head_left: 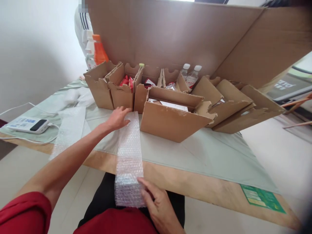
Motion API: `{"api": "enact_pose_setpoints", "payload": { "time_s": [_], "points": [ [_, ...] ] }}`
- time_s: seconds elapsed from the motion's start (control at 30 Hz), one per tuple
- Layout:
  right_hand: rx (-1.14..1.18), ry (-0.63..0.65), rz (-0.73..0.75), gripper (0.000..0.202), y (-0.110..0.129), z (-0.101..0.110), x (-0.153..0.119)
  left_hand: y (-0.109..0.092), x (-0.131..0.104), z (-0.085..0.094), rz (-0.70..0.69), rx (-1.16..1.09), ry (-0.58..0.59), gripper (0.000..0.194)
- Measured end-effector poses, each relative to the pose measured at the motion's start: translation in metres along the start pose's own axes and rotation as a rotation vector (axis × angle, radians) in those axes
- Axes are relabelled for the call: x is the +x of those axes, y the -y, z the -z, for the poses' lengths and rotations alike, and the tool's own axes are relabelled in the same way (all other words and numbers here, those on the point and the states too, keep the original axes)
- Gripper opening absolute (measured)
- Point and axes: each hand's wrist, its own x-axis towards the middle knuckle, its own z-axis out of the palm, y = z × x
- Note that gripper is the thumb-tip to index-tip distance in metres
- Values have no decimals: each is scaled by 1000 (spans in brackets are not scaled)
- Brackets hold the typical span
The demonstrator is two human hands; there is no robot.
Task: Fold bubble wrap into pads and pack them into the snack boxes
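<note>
A long strip of bubble wrap runs from the table top over its front edge down to my lap. Its near end is a thicker, layered bundle. My left hand rests at the far end of the strip, fingers stretched forward and apart, close to the cardboard boxes. My right hand grips the right edge of the thick near end, over my lap. Whether anything is wrapped inside the bundle cannot be made out. Left of my forearm, another bubble wrap piece hangs over the table edge.
Open cardboard bins line the back of the table, with red packets inside one. A nearer cardboard box stands right of the strip. A power bank with a white cable lies left. Behind are an orange bottle and a large cardboard panel.
</note>
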Motion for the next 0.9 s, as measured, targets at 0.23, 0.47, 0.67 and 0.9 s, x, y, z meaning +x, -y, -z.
{"api": "enact_pose_setpoints", "payload": {
  "time_s": [0.23, 0.47, 0.67, 0.9],
  "points": [
    [418, 15, -218, 34, 8, -6, 6, 14, -136, 35, -204, -322, 296, 47],
    [963, 11, -191, 51, 38, -1, 61, -10, -204, 29, 132, -548, 321, 69],
    [502, -213, -71, 53, 31, -3, 68, -13, -158, -22, 270, -307, 40, 59],
    [-585, -142, 532, 44, 16, 3, 70, -2, -157, -32, 113, -137, -24, 64]
  ]
}}
